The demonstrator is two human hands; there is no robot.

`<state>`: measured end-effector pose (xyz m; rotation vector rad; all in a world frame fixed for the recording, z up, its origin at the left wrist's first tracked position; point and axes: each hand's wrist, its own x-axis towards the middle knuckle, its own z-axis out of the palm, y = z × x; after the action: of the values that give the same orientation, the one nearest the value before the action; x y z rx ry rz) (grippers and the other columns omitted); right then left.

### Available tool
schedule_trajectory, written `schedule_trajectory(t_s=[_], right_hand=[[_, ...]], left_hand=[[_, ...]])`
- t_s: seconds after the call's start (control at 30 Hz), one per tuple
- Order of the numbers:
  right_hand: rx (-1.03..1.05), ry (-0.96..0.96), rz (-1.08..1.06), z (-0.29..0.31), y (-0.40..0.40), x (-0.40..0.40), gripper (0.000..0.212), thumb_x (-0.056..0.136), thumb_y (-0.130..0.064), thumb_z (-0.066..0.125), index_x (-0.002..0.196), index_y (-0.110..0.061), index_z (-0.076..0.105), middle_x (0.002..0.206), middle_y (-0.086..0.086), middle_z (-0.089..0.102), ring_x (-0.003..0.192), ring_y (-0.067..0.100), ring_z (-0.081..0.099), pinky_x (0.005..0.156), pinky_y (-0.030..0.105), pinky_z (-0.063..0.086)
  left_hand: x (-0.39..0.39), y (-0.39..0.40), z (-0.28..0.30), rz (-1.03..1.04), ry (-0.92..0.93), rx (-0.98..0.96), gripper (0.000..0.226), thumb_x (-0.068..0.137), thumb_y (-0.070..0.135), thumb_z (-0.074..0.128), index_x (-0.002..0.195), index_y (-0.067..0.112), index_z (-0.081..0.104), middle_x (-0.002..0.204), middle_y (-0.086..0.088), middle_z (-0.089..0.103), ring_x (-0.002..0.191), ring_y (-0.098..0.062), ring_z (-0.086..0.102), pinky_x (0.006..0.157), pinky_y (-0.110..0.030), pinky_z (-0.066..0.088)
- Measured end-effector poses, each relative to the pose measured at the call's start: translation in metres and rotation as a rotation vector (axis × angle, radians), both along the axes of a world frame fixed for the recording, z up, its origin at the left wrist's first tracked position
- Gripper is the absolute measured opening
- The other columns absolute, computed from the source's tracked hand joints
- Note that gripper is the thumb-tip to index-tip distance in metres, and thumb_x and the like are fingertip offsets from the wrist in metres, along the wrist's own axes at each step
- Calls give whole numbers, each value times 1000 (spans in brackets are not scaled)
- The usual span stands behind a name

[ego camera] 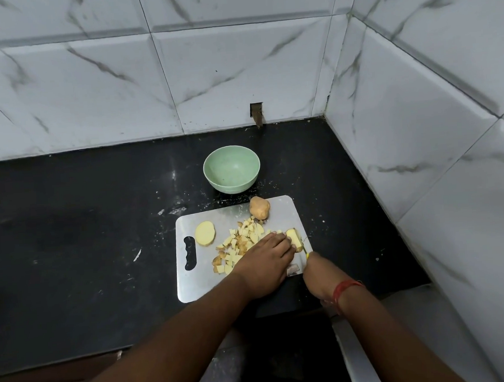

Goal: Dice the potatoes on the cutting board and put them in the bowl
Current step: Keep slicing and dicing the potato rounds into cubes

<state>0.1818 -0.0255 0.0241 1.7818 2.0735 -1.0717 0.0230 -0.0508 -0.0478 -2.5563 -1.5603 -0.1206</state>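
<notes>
Midway through the dicing, by the look of it. Heaped on the steel cutting board (197, 285): a good pile of diced potato pieces (238, 244), some with skin on, spread across the middle. Pinned near the board's right edge: a peeled potato strip (294, 238), held down by the left hand (268, 260), fingers (283, 242) stretched forward and pressing on its near side. Just right of that, the right hand (319, 271), curled round what looks like a yellow-handled knife (307, 250), blade mostly hidden, only a thin sliver showing beside the strip; grip itself hard to read from this angle. Waiting at the left of the board by the handle slot: a cut potato half (205, 233), flat face up. Sitting untouched at the far edge: a whole unpeeled potato (259, 208). Beyond the board on the black table (85, 230): the green bowl (231, 169), upright, nothing in it. So: one portion chopped, one strip under the knife, a half and a whole potato to go, and all of the transfer to the bowl not yet begun.
</notes>
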Motion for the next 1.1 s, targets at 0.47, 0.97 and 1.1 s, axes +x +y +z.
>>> schedule_trajectory(t_s=[0.47, 0.97, 1.1], right_hand=[[107, -25, -23, -7, -19, 31, 13, 101, -16, 42, 110, -7, 46, 101, 9, 60, 88, 19, 59, 71, 25, 38], [39, -109, 32, -5, 7, -9, 30, 97, -6, 42, 126, 0, 47, 120, 19, 61, 95, 26, 60, 73, 30, 42], [34, -51, 64, -7, -3, 6, 29, 99, -13, 42, 122, 1, 53, 110, 18, 60, 63, 13, 42, 57, 24, 36]], left_hand=[[-2, -1, -4, 48, -159, -64, 49, 105, 41, 45, 139, 8, 57, 141, -14, 57, 136, -31, 47, 120, -44, 33], [-5, -10, -8, 70, -74, -101, 65, 104, 47, 19, 149, 13, 50, 154, -10, 48, 144, -31, 42, 124, -49, 24], [-3, -8, -9, 84, -11, -67, 60, 105, 49, 26, 148, 16, 52, 153, -7, 49, 141, -29, 44, 123, -48, 23]])
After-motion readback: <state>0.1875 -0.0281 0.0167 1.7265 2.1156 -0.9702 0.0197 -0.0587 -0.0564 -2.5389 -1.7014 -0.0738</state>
